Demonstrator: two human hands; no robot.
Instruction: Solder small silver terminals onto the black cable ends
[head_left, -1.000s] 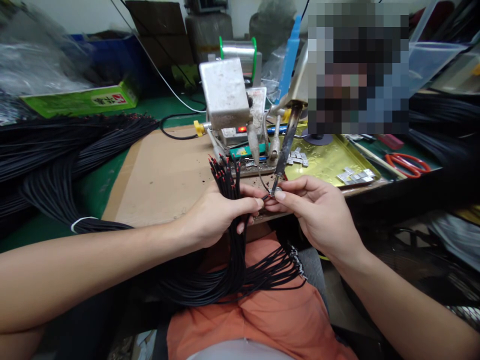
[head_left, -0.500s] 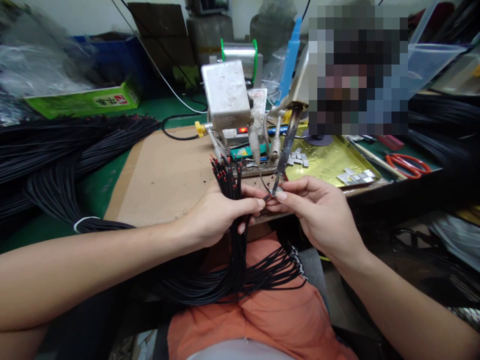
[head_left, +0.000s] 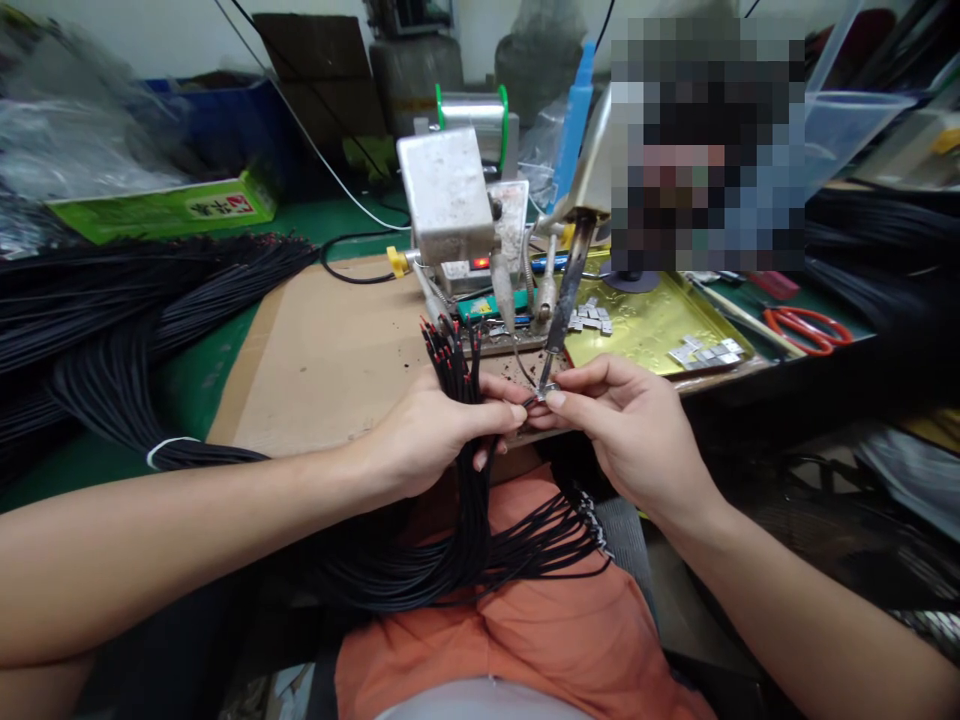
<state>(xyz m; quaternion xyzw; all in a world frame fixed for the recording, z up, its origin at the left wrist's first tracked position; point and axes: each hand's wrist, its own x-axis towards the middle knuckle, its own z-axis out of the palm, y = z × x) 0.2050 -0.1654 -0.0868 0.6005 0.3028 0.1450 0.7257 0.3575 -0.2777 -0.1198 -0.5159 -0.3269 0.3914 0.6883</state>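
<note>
My left hand (head_left: 442,430) is closed round a bundle of black cables (head_left: 474,510), their red-tipped ends standing up above it. Between its thumb and forefinger, one cable end points right. My right hand (head_left: 645,425) pinches a small silvery metal piece (head_left: 550,388) against that cable end; the fingers partly hide it. A soldering iron (head_left: 568,290) slants down from its holder, its tip at the metal piece. Beside it, a thin solder feed nozzle (head_left: 504,295) ends close to the same spot. The cables' far part lies across my lap.
Behind stands the metal soldering stand (head_left: 444,190) with a solder spool (head_left: 472,112). A yellow tray (head_left: 637,335) holds several small metal pieces. Red-handled scissors (head_left: 810,330) lie at right, more black cables (head_left: 112,320) at left. Cardboard (head_left: 322,350) covers the bench. A co-worker sits opposite.
The metal piece and cable end have dropped slightly relative to the iron's tip, with both hands keeping their grip. The whole view has shifted a little.
</note>
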